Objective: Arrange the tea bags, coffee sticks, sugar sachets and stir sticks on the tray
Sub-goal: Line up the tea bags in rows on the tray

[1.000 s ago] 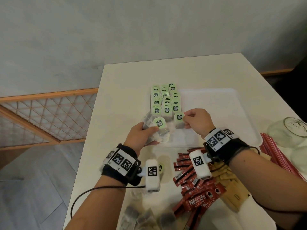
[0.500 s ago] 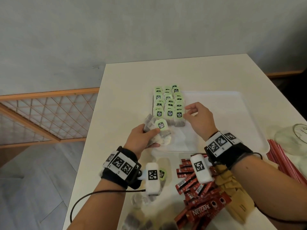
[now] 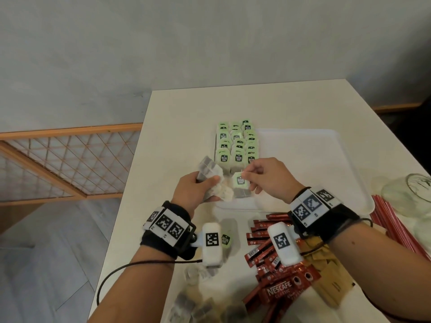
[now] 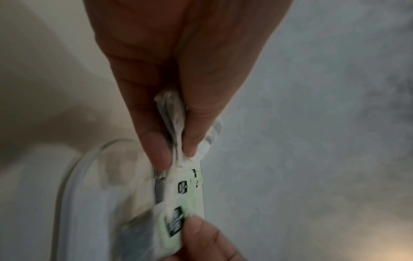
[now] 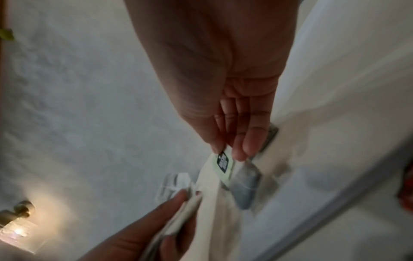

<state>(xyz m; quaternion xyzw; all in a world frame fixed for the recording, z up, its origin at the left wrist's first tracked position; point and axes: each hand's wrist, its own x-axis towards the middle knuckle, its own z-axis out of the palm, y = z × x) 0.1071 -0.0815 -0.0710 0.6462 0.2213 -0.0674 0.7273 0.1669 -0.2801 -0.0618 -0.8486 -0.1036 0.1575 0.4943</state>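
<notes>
- Left hand (image 3: pixel 193 191): held knuckles-up at left of centre, fingers and thumb curled round a bunch of tea bags (image 3: pixel 210 170); in the left wrist view, the fingers (image 4: pixel 156 148) pinch the bags' paper edges.
- Right hand (image 3: pixel 265 178): just right of the left hand, thumb and forefinger pinching the green tag of one tea bag (image 3: pixel 240 186); the other fingers loosely curled.
- Both forearms: reaching from the near edge toward the far side, each wrist wearing a black band.
</notes>
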